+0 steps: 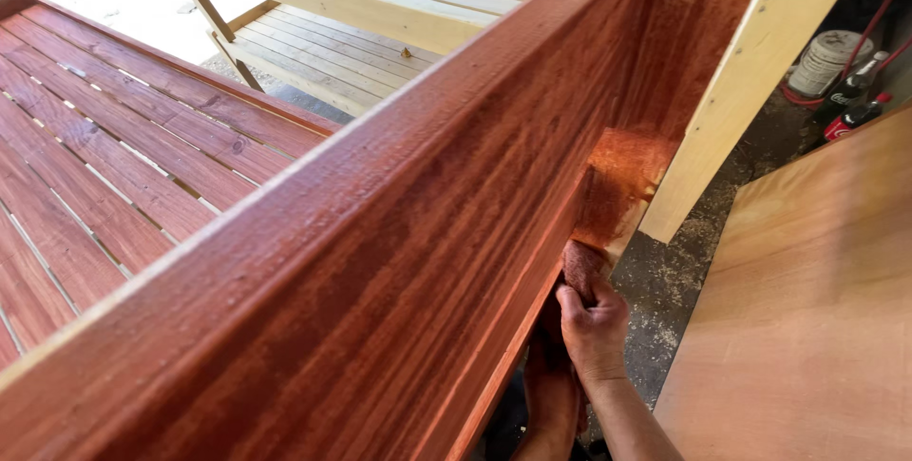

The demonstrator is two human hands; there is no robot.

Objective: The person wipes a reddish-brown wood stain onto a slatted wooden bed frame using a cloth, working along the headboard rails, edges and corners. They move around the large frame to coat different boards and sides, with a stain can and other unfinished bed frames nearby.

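Note:
My right hand (594, 328) is shut on a stain-soaked reddish rag (581, 266) and presses it against the lower edge of a long wooden side rail (427, 233), which is stained deep red-brown. Just above the rag, a wet orange-red patch (622, 171) covers the foot of a pale bare-wood post (750, 81). A dark reddish shape (551, 394) hangs under the rail beside my wrist; I cannot tell whether it is cloth or an arm. My left hand does not show.
Stained red slats (114, 157) fill the frame to the left of the rail. An unstained slatted frame (380, 5) stands behind. A plywood sheet (807, 328) lies at the right. On the sawdust-strewn floor (665, 280) stand a white bucket (831, 62) and two bottles (855, 109).

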